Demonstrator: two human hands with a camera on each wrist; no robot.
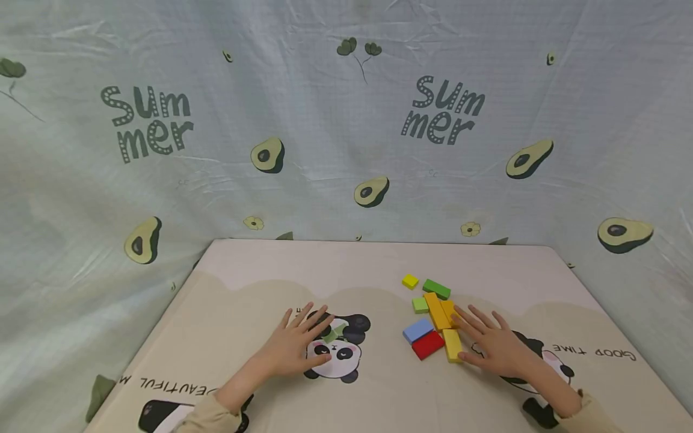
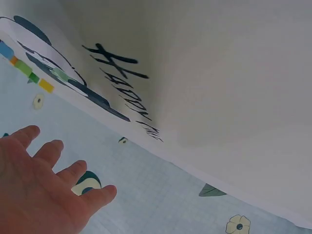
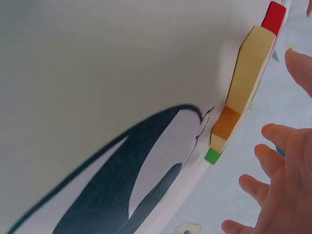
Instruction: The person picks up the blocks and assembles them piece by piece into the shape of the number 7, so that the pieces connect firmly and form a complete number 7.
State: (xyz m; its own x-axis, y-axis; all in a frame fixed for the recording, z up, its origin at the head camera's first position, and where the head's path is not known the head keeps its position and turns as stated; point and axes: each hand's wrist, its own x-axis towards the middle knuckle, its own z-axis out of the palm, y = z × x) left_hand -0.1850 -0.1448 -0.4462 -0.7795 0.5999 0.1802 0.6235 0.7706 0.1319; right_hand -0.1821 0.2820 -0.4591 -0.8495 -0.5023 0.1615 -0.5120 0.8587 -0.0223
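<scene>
- Spreading its fingers wide, with the palm down, the left hand [image 1: 295, 346] is over the panda print [image 1: 345, 364] of the tablecloth [image 1: 379, 264]; it has hold of nothing, and it is well apart from the blocks.
- The right hand [image 1: 498, 346] is also spread, with straight fingers and nothing gripped. In the head view its fingertips come over the side of the short orange block [image 1: 449, 308], and its thumb is just beside the pale yellow block [image 1: 452, 346]; whether it touches them, I cannot tell.
- The blocks lie in a loose group, right of the middle of the table. The long orange block [image 1: 435, 311] lies along the short orange one, and the pale yellow block is near their lower ends.
- The blue block [image 1: 418, 330] and the red block [image 1: 428, 346] lie side by side, on the left of the pale yellow one.
- The light green block [image 1: 420, 305], the green block [image 1: 436, 289] and the small bright yellow block [image 1: 410, 281] are on the farther side.
- In my judgement, the blocks lie low so that they stay steady without support, and their closeness puts most of them within easy reach of the right hand.
</scene>
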